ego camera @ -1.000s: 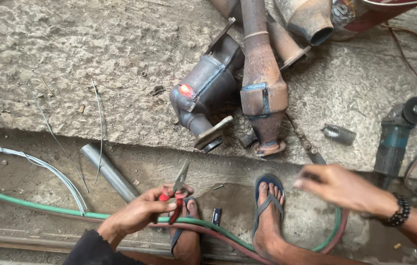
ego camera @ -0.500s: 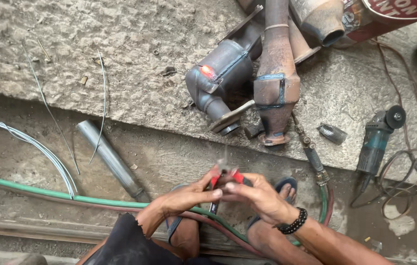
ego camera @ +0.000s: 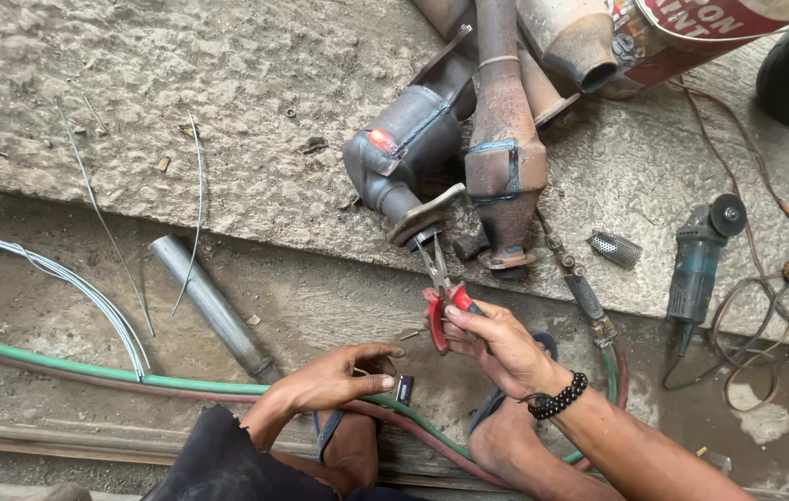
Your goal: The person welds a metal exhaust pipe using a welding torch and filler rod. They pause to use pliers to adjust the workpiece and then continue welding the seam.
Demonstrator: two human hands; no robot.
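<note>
Nearest to me, below the pliers, my two feet in sandals rest on dusty concrete, with a green hose (ego camera: 60, 360) and a reddish hose (ego camera: 431, 445) running across just in front of them. My left hand (ego camera: 334, 376) lies empty and relaxed beside the hoses, fingers loosely curled, holding nothing. My right hand (ego camera: 496, 343), a black bead bracelet at its wrist, is clamped around the red handles of the pliers (ego camera: 445, 297), whose metal nose points up and away from me. Left of the pliers lies a short grey metal pipe (ego camera: 211, 306), and farther left a bundle of pale wires (ego camera: 70, 283). Just beyond the pliers' tip, on a raised rough slab, sit a grey exhaust part (ego camera: 408, 144) with a glowing orange spot and a rusty exhaust part (ego camera: 504, 167) beside it. Right of the pliers lies a teal angle grinder (ego camera: 699, 264), with a small perforated metal tube (ego camera: 614, 249) near it.
</note>
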